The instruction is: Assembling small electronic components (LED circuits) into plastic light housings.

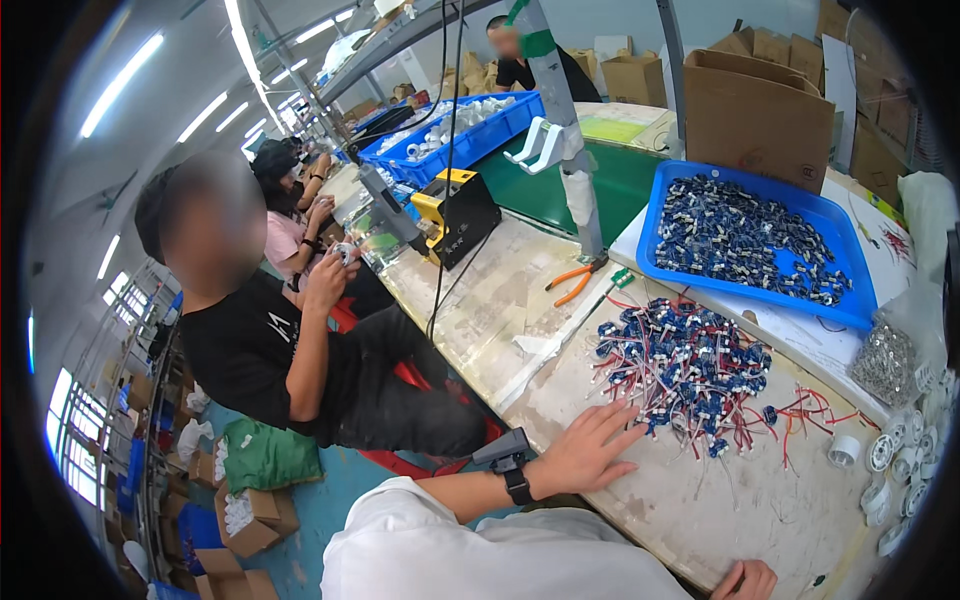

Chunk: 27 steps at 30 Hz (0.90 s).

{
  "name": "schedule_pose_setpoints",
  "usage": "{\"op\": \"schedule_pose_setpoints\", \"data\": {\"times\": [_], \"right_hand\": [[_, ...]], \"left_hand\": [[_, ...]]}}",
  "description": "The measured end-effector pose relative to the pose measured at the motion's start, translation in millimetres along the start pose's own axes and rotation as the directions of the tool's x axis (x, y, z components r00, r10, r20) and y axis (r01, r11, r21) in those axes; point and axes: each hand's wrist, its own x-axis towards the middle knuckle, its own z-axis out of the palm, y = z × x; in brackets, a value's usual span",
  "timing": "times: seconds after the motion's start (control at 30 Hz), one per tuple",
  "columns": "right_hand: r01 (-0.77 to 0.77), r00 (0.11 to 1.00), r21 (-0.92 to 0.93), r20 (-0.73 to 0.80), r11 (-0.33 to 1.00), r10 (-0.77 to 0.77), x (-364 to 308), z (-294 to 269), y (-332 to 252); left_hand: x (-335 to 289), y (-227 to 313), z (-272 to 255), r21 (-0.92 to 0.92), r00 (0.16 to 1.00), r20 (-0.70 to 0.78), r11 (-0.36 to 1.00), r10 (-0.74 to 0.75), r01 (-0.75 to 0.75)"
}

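My left hand (pixel 590 447) lies palm down on the worn worktop (pixel 520 300), open, with fingers spread. Its fingertips meet the near-left edge of a heap of small blue circuit boards with red and white wires (pixel 690 360). A dark watch (pixel 517 487) is on that wrist. My right hand (pixel 746 580) rests by the near edge of the worktop, partly cut off by the frame; its visible fingers are slightly bent and apart, holding nothing visible. Right of the heap lie loose red wires (pixel 805 410) and white round plastic housings (pixel 880 453).
A blue tray (pixel 655 235) of many small boards stands behind the heap. Orange-handled pliers (pixel 574 284) and a yellow-black box (pixel 458 215) lie farther back. A bag of metal parts (pixel 886 358) is at right. A person in black (pixel 250 345) sits close on my left.
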Motion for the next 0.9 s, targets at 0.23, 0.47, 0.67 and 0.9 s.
{"op": "schedule_pose_setpoints", "data": {"times": [0.23,0.47,0.67,0.9], "right_hand": [[-0.004,0.999,-0.012,-0.038,1.0,0.003,3.0,1.7,-0.1],[0.014,0.999,-0.021,-0.044,1.0,-0.015,9.3,1.6,-3.5],[-0.008,0.998,-0.041,-0.06,0.999,0.005,9.4,1.8,-3.9],[-0.038,0.999,-0.071,-0.03,0.997,0.036,15.2,-1.4,-9.8]], "left_hand": [[-0.7,-1.7,-1.4,-0.054,0.999,0.015,0.998,0.035,-0.034],[-0.2,-3.1,-1.2,-0.059,0.999,0.023,0.998,0.031,-0.029],[0.2,-3.4,-2.2,-0.042,0.999,0.002,0.998,0.049,-0.049],[0.5,-2.5,-2.7,-0.051,0.999,0.002,0.998,0.034,-0.034]]}}
